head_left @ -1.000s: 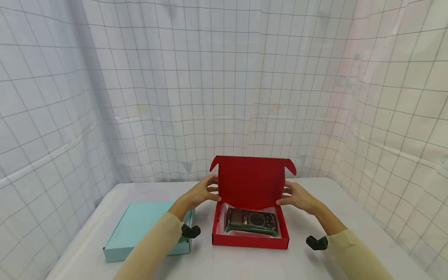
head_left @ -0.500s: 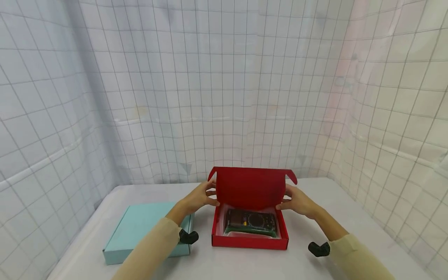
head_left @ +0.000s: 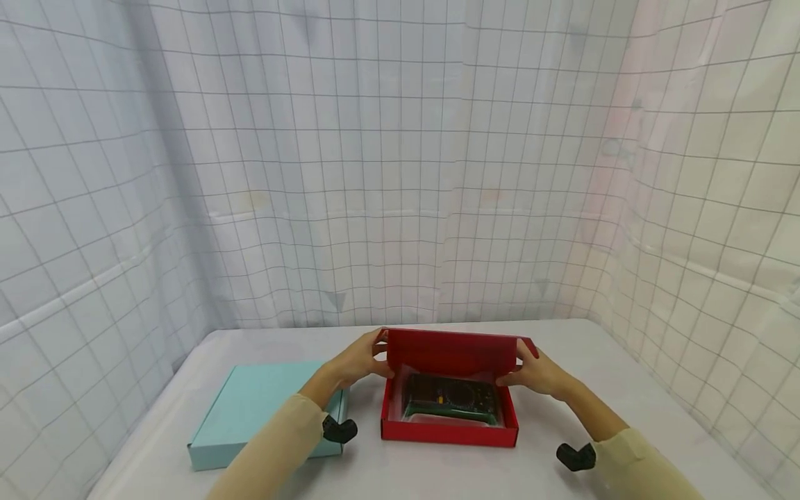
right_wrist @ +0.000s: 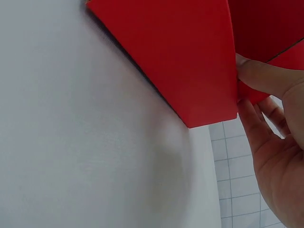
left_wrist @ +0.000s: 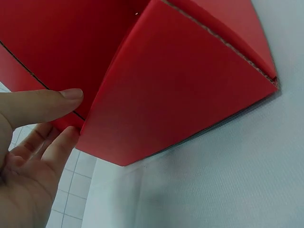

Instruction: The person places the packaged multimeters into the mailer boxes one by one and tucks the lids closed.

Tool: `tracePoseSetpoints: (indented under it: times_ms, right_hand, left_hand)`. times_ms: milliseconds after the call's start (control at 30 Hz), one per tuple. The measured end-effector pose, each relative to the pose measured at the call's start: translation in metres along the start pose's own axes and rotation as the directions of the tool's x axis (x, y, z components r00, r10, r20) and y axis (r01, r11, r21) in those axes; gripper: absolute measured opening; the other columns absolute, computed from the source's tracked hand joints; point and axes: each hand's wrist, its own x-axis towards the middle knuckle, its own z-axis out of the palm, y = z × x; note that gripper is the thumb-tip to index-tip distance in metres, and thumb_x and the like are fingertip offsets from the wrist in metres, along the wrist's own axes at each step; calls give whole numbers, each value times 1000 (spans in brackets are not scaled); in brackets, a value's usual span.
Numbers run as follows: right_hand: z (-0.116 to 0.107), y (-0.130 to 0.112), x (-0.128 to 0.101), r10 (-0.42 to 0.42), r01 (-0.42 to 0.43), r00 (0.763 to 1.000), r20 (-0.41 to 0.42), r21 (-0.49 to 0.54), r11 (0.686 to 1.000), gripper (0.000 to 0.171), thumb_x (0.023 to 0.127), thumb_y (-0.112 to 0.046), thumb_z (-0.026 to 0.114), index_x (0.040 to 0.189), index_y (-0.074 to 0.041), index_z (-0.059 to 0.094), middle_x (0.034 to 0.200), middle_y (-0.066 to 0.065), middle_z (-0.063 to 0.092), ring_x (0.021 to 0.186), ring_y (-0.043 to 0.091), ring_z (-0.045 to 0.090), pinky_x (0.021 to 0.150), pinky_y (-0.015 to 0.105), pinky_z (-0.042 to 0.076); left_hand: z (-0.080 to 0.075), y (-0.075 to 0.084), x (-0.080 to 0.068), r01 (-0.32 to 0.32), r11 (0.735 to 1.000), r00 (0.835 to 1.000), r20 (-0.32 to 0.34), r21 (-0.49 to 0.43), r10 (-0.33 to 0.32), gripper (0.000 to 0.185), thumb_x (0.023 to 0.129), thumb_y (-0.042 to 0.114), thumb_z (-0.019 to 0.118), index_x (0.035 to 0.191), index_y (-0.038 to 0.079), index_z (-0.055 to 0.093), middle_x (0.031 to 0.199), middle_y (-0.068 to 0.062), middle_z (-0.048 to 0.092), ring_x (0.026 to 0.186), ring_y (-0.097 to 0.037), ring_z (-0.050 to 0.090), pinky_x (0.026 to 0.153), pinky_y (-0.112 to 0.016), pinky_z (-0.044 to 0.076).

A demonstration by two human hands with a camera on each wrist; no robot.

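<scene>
A red cardboard box (head_left: 448, 434) stands on the white table with its lid (head_left: 451, 353) tilted up at the back. Inside lies a black-and-green multimeter (head_left: 446, 397) in clear plastic wrap. My left hand (head_left: 357, 361) pinches the lid's left edge; in the left wrist view its thumb (left_wrist: 71, 94) lies on the inner face and the fingers are behind. At the opposite edge, my right hand (head_left: 539, 373) holds the lid likewise, thumb (right_wrist: 259, 73) in front and fingers behind. The multimeter is out of sight in both wrist views.
A closed light-blue box (head_left: 262, 403) lies to the left of the red one, partly covered by my left forearm. White gridded curtains (head_left: 400, 173) surround the table (head_left: 481, 479) at the back and sides.
The lid has swung forward and down from nearly upright, casting more shade over the multimeter. Both hands keep hold of its sides, and the light-blue box stays in place.
</scene>
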Motion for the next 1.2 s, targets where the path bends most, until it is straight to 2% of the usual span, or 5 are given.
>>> tracePoseSetpoints:
  times_ms: [467, 733, 967, 1067, 1200]
  right_hand:
    - [-7, -8, -15, 87, -88, 996, 17, 70, 994, 63, 88, -11, 83, 141, -5, 49, 137, 18, 58, 128, 46, 53, 89, 49, 59]
    - [-18, -10, -26, 72, -84, 994, 82, 146, 986, 48, 99, -13, 71, 143, -1, 57, 135, 16, 64, 123, 38, 62, 99, 56, 52]
    - [-24, -23, -33, 86, -132, 987, 134, 385, 913, 50, 110, -23, 54, 143, 14, 49, 137, 23, 61, 121, 37, 64, 103, 58, 43]
    - [-28, -31, -35, 80, -148, 984, 162, 468, 872, 55, 113, -33, 42, 143, 13, 49, 138, 21, 61, 122, 36, 64, 104, 56, 43]
    - [-31, -41, -37, 84, -173, 975, 204, 470, 865, 60, 114, -40, 32, 147, 9, 44, 142, 19, 59, 126, 36, 61, 106, 53, 45]
  left_hand:
    - [5, 10, -8, 38, 999, 998, -48, 38, -36, 59, 82, -10, 80, 135, 3, 59, 124, -15, 62, 124, -42, 59, 91, -50, 58]
    - [3, 13, -22, 48, 999, 999, -25, -1, -48, 52, 90, 2, 79, 138, 1, 59, 130, -16, 63, 116, -35, 64, 96, -49, 55]
    - [0, 17, -36, 97, 977, 993, -46, -189, -107, 45, 105, 21, 63, 138, -9, 56, 133, -21, 64, 117, -35, 66, 98, -46, 54]
    - [-2, 23, -38, 117, 968, 992, -26, -223, -126, 53, 108, 37, 56, 139, -6, 58, 135, -20, 64, 120, -36, 65, 98, -44, 54]
    - [-4, 30, -40, 138, 959, 990, 30, -248, -135, 67, 106, 52, 51, 143, -3, 57, 139, -19, 61, 125, -39, 61, 101, -46, 51]
